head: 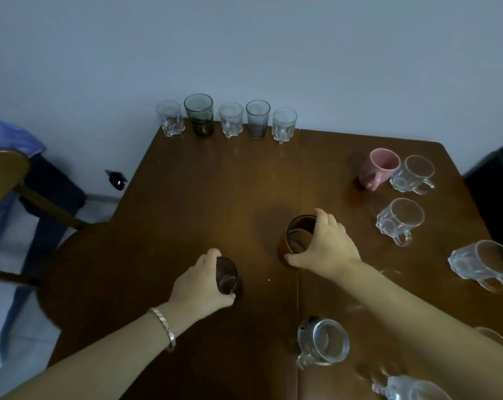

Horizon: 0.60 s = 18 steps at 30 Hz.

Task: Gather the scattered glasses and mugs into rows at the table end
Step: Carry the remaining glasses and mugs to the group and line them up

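My left hand (199, 284) grips a small dark ribbed glass (226, 275) at the middle of the brown table (186, 197). My right hand (325, 245) is closed around the rim of an amber glass (295, 236) just right of it. A row of several glasses (226, 118) stands along the table's far edge against the wall. A pink mug (378, 168) and clear glass mugs (413, 174) (399, 219) (481, 259) are scattered on the right side. Another clear mug (322, 343) stands near me, and one (409, 388) sits at the bottom edge.
A wooden chair (7, 180) with blue cloth over it stands to the left of the table. A small dark object (117, 179) lies on the floor by the wall. A dark piece of furniture (495, 180) is at the right.
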### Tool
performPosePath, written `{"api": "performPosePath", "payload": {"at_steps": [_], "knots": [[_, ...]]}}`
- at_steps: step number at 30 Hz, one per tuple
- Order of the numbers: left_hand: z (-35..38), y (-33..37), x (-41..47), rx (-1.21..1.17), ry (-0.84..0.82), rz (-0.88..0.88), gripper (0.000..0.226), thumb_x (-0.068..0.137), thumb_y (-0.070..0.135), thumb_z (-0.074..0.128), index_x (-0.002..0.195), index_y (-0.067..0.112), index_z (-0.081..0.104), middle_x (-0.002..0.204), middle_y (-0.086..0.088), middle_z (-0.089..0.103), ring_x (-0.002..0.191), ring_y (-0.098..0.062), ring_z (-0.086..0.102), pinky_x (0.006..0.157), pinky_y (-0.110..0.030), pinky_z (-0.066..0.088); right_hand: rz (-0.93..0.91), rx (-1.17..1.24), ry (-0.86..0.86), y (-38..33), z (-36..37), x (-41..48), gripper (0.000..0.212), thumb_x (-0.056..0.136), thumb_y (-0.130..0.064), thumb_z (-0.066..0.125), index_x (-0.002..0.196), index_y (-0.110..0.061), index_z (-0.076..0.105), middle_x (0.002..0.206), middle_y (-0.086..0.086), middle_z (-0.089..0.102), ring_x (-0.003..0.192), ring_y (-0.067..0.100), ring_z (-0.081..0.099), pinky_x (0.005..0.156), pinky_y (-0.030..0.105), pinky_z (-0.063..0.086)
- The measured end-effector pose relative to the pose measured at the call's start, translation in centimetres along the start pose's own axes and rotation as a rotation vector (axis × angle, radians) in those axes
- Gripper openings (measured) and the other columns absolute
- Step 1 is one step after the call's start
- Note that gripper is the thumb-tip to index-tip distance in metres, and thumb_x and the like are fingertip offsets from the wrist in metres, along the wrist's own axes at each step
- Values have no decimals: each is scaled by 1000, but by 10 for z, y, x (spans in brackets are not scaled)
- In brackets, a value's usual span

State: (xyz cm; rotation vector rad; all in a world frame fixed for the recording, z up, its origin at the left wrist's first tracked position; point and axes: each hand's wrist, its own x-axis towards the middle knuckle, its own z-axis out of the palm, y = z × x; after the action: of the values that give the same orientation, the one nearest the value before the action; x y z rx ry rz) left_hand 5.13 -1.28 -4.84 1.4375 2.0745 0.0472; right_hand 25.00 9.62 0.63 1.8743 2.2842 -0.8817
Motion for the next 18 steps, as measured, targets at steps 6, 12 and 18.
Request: {"api": "performPosePath", "payload": {"at_steps": [6,12,18], "knots": [[-95,-57,78,-184,150,-109,81,68,37,82,133,27,35,132,-6,43,115,-27,55,88,-38,51,-2,14,-76,-63,11,60,107,65,-40,82,147,-11,20,144,7,35,134,29,34,107,39,41],[-178,-106,176,-160,241,-58,88,69,28,83,142,20,34,142,-12,36,124,-32,48,97,-43,46,28,39,-137,-131,23,139,107,63,-36,84,147,-18,20,138,11,34,129,32,37,103,47,46],[-212,-131,264,-229,314,-114,93,65,27,86,142,8,35,143,-12,39,125,-35,48,102,-45,44,24,-18,-70,-179,37,206,105,63,-32,83,146,-25,21,136,11,33,130,33,32,102,45,45]]}}
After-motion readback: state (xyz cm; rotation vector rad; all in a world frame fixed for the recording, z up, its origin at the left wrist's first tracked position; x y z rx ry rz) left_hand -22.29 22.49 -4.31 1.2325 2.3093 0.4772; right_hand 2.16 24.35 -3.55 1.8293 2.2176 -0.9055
